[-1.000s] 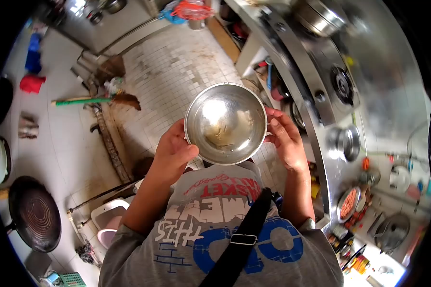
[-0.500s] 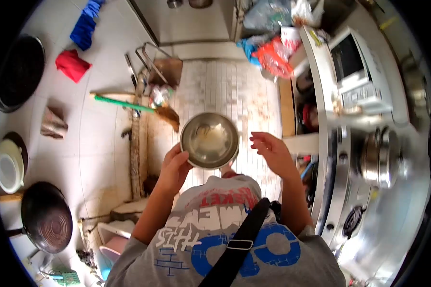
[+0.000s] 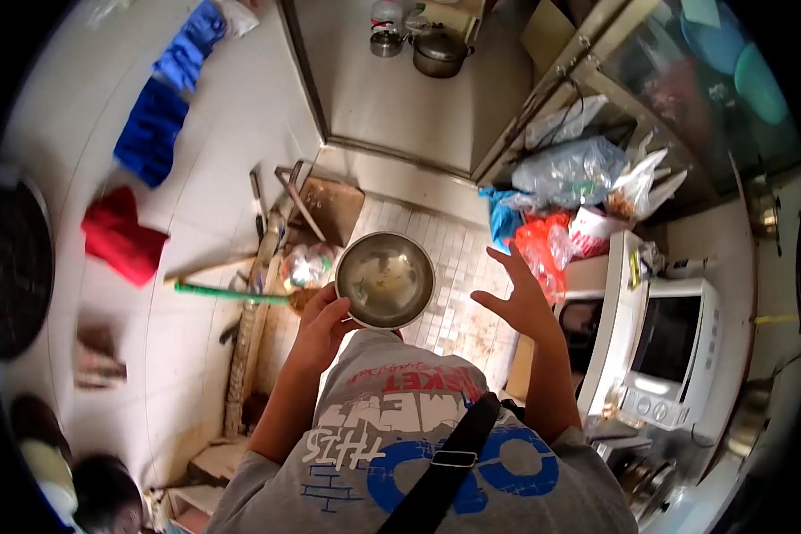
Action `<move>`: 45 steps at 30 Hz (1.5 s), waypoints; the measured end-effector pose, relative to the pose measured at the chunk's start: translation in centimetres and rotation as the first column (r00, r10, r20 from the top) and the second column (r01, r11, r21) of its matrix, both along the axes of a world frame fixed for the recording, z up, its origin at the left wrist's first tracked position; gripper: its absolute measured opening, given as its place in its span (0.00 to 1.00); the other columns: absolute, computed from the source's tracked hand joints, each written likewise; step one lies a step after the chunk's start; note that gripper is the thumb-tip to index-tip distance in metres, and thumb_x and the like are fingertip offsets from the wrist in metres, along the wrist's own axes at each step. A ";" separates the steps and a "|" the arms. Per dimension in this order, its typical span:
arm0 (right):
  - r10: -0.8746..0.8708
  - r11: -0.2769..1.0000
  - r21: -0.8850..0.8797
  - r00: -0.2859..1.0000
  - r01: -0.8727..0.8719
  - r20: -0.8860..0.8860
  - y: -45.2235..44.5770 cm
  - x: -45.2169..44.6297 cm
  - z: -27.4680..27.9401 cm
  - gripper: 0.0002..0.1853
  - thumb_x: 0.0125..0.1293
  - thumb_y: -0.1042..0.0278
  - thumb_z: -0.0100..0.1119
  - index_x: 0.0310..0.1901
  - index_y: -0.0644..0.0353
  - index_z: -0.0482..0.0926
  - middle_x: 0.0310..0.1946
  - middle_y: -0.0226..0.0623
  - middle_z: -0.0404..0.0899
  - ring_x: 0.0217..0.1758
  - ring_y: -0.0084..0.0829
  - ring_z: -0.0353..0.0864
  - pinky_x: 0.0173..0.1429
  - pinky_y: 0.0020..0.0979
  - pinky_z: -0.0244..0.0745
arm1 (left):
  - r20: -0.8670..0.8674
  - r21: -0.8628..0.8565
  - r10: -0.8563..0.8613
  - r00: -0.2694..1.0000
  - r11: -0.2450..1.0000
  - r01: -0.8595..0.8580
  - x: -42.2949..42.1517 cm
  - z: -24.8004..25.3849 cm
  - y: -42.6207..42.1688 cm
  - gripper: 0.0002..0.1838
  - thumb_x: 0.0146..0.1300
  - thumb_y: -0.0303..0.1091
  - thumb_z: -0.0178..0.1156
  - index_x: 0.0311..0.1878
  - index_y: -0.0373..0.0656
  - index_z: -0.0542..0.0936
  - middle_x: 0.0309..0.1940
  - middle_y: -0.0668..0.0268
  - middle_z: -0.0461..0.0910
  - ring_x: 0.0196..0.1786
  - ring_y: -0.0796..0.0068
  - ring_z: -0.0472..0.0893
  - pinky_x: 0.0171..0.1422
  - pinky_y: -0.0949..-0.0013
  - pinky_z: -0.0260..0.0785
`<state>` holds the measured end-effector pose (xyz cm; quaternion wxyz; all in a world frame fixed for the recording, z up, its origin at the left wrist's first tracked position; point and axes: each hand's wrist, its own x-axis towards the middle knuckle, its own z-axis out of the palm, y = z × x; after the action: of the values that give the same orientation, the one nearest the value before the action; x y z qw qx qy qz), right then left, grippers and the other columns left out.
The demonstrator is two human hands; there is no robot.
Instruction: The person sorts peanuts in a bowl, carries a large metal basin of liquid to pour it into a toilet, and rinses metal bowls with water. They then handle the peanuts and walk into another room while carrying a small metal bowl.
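Note:
A round metal bowl (image 3: 385, 281) is held out in front of my shirt, with a little pale residue or liquid at its bottom. My left hand (image 3: 323, 322) grips its left rim, thumb on top and the fingers hidden underneath. To the right of the bowl, my right hand (image 3: 521, 298) is raised with its fingers spread and nothing in it. The right hand is apart from the bowl, over the tiled floor.
A broom with a green handle (image 3: 231, 293) and a dustpan (image 3: 329, 211) stand at the left wall. Plastic bags (image 3: 543, 249) are piled ahead right, beside a counter with a microwave (image 3: 672, 343). A lidded pot (image 3: 440, 53) sits beyond the doorway sill (image 3: 400, 173).
The view has shifted forward, showing more of the doorway and the pots beyond. My right hand has spread its fingers wider. My left hand still holds the bowl.

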<state>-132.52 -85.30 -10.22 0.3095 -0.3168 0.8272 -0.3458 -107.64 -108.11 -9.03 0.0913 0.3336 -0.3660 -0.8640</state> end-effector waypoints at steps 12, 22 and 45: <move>-0.378 0.909 -0.201 0.925 0.366 -0.027 -22.7 -23.5 -5.9 0.05 0.54 0.78 0.59 0.34 0.63 0.80 0.22 0.30 0.76 0.26 0.20 0.73 0.32 0.23 0.68 | -0.097 0.000 -0.035 0.995 0.999 0.035 -25.4 -5.0 -26.1 0.20 0.68 0.35 0.56 0.60 0.36 0.72 0.49 0.61 0.81 0.49 0.71 0.83 0.54 0.64 0.78; 0.125 0.773 -0.409 0.517 0.484 0.847 -41.2 -51.1 -9.7 0.10 0.66 0.81 0.55 0.49 0.63 0.76 0.36 0.34 0.77 0.32 0.21 0.70 0.38 0.25 0.67 | 0.094 0.020 0.000 0.996 1.000 -0.002 -51.6 -7.5 -39.2 0.27 0.65 0.40 0.56 0.64 0.35 0.70 0.54 0.58 0.79 0.53 0.68 0.81 0.59 0.60 0.74; 0.781 0.568 -0.540 -0.199 0.621 0.592 -87.1 -81.5 -17.1 0.12 0.65 0.72 0.56 0.49 0.61 0.71 0.30 0.31 0.64 0.38 0.30 0.66 0.43 0.31 0.65 | 0.031 -0.146 0.445 0.895 0.888 -0.436 -77.3 -20.9 -73.8 0.23 0.69 0.37 0.54 0.63 0.35 0.70 0.51 0.58 0.81 0.51 0.69 0.83 0.56 0.64 0.78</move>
<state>-213.98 -172.37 -27.33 0.6589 -0.0896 -0.0615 -0.7443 -184.93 -181.94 -29.97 0.2957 0.4281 -0.3412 -0.7829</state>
